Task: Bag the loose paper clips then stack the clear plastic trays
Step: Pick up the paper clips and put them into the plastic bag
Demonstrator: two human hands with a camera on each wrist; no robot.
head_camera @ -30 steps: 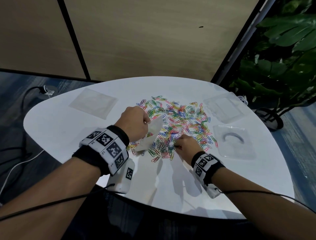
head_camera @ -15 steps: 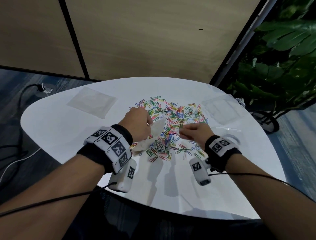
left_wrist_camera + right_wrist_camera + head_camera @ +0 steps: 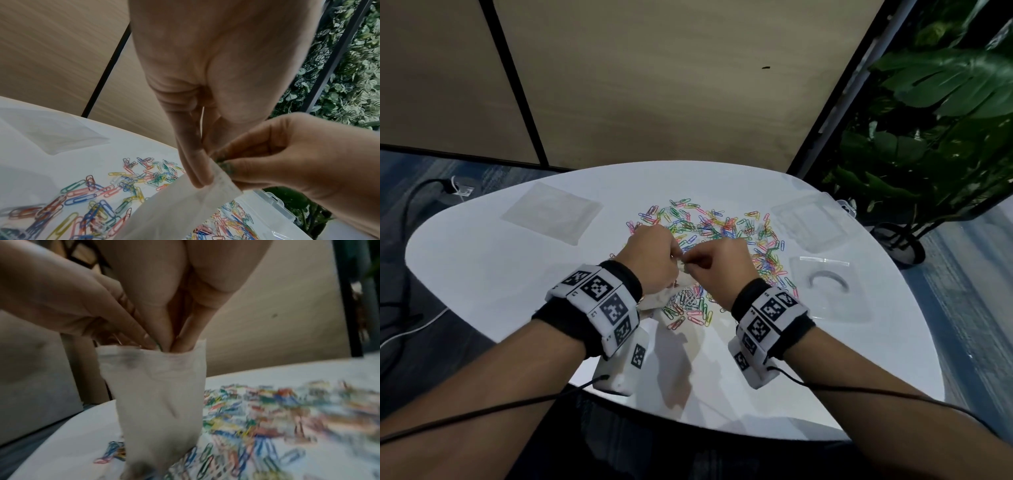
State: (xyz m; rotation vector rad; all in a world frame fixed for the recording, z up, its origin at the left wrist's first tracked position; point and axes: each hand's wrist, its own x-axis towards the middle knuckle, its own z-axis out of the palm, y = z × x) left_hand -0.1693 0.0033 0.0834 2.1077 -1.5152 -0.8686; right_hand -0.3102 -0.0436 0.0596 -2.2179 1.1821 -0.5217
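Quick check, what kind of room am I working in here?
Probably an office or lounge corner: a rounded white table, beige partition panels behind it, carpeted floor, and a large potted plant to the right.

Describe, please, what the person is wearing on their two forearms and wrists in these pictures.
Both forearms are bare, with no sleeves. Each wrist carries a black fabric band wrapped by a white band of square black-and-white coded markers; the right wrist's band matches. Under each wrist hangs a white boxy camera unit bearing another marker, and a thin black cable trails back along each arm. The left hand and right hand are bare, without gloves.

Right hand (image 3: pixel 185 293) fingertips (image 3: pixel 180 340) dip into the upright bag (image 3: pixel 156 394) among scattered paper clips (image 3: pixel 277 415).
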